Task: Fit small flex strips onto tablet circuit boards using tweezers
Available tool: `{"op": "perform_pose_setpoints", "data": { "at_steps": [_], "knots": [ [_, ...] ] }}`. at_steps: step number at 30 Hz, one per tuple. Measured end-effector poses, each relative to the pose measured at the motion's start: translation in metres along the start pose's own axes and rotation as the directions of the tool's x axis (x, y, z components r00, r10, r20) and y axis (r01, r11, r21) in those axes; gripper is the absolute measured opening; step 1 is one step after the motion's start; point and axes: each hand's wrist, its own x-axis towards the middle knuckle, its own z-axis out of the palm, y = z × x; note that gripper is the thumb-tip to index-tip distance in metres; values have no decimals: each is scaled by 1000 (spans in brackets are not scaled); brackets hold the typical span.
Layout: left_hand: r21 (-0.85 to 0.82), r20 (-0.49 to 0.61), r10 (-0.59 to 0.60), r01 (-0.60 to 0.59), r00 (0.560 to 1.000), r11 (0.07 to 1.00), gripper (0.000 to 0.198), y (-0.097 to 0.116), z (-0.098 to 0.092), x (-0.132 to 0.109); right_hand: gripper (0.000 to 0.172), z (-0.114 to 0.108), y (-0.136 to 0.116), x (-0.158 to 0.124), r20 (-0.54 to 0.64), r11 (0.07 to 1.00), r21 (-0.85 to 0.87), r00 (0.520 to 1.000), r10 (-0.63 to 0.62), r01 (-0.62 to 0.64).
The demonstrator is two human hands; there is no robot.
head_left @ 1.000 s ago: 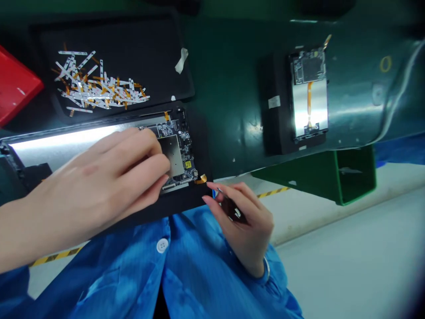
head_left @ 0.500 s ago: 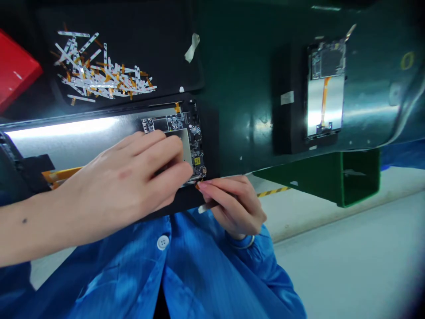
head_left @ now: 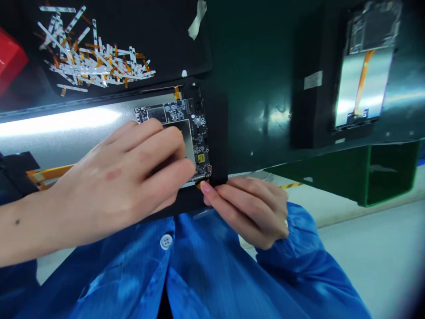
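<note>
The opened device (head_left: 66, 119) lies on a black pad (head_left: 218, 137) at the near edge of the green surface (head_left: 262, 48), its silvery panel to the left, its circuit board (head_left: 200, 137) at the right end; the step in hand seems to be handling the small orange flex (head_left: 198, 185) at the board's near right corner; the right hand (head_left: 250, 208) has thumb and forefinger pinched together there, apparently gripping that flex; the left hand (head_left: 139, 168) curls over the board, its fingertips hidden, so I cannot tell whether it grips anything; the next move probably calls for a light, steady pinch that spares the tiny parts alongside.

Beyond the device sits a heap of white-and-orange strips (head_left: 99, 66), with a red box (head_left: 11, 60) to its left and a pale scrap (head_left: 197, 20) to its right; a second opened device (head_left: 373, 88) lies well apart, far right; mainly the hands themselves stand in the way, covering much of the board.
</note>
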Motion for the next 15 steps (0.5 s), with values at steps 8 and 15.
{"op": "perform_pose_setpoints", "data": {
  "at_steps": [8,15],
  "knots": [
    [4,6,-14,14,1000,1000,5,1,1,0,30,0,-7,8,75,996,-92,997,18,-11],
    [-51,15,-29,30,999,998,10,0,1,2,29,2,-17,11,45,990,-89,993,110,-106]
  ]
}}
